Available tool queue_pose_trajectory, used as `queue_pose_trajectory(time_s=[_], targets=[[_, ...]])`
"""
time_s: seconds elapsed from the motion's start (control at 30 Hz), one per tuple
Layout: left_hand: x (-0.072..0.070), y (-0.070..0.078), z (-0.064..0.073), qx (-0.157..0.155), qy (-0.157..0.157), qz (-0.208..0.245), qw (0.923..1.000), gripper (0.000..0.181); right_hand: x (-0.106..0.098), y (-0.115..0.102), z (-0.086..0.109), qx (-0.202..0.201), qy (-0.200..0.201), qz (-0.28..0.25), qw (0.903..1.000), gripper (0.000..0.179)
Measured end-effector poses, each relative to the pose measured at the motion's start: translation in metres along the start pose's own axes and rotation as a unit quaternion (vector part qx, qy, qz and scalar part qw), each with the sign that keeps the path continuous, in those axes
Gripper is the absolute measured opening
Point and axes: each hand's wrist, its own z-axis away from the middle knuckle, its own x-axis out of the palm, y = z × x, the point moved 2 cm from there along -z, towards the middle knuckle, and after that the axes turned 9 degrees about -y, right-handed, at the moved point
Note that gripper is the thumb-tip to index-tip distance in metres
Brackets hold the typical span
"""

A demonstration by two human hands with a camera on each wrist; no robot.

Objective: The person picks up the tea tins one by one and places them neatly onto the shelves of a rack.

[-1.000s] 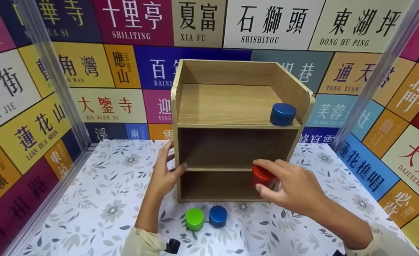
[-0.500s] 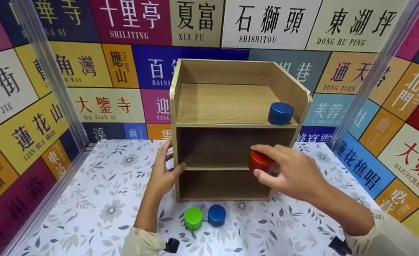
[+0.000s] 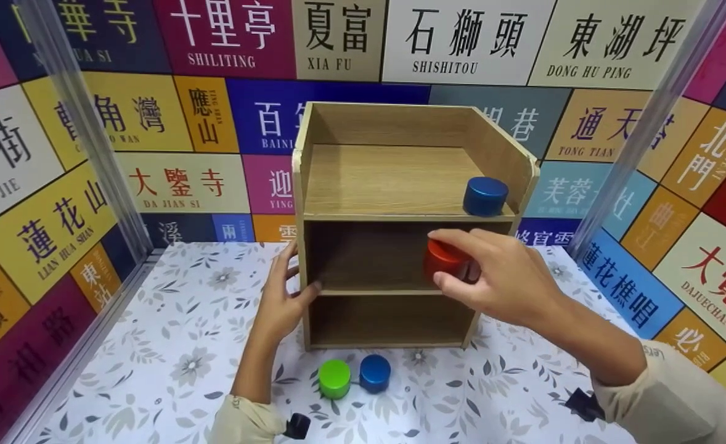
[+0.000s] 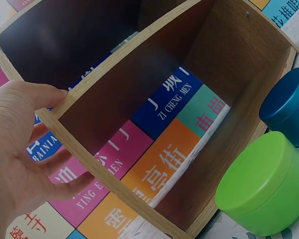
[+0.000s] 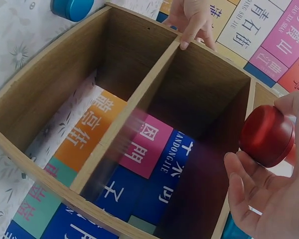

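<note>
My right hand (image 3: 508, 277) holds a small round red tin (image 3: 442, 260) between thumb and fingers, in front of the middle compartment of a wooden shelf (image 3: 387, 176). In the right wrist view the red tin (image 5: 263, 135) shows a smooth lid and stands apart from the shelf edge. My left hand (image 3: 286, 305) grips the shelf's left side panel. Its thumb lies at the front edge by the middle board, and the fingers spread along the outer side, as the left wrist view also shows at the hand (image 4: 20, 154).
A blue tin (image 3: 485, 197) stands on the top board at the right front. A green tin (image 3: 334, 378) and another blue tin (image 3: 375, 374) stand on the floral tablecloth (image 3: 193, 364) before the shelf. Printed panels (image 3: 461, 43) enclose the table's back and sides.
My right hand has lifted the red tin from the lower compartment's front, past the middle board, to the middle compartment's front. The left hand keeps its hold on the shelf.
</note>
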Motion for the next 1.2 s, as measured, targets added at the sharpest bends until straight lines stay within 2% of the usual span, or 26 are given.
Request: queue_pose_trajectory(time_s=[0.33, 0.67, 1.2], targets=[[0.0, -0.002, -0.001, -0.024, 0.0, 0.01, 0.9997, 0.087, -0.01, -0.003, -0.012, 0.001, 0.005, 0.002, 1.0, 0.048], [0.0, -0.001, 0.001, -0.009, 0.002, 0.002, 1.0, 0.086, -0.021, -0.004, -0.028, 0.002, 0.023, 0.013, 0.9996, 0.042], [0.001, 0.002, 0.001, -0.007, 0.002, -0.002, 1.0, 0.086, -0.033, -0.002, -0.056, 0.012, 0.047, 0.021, 0.9986, 0.044]])
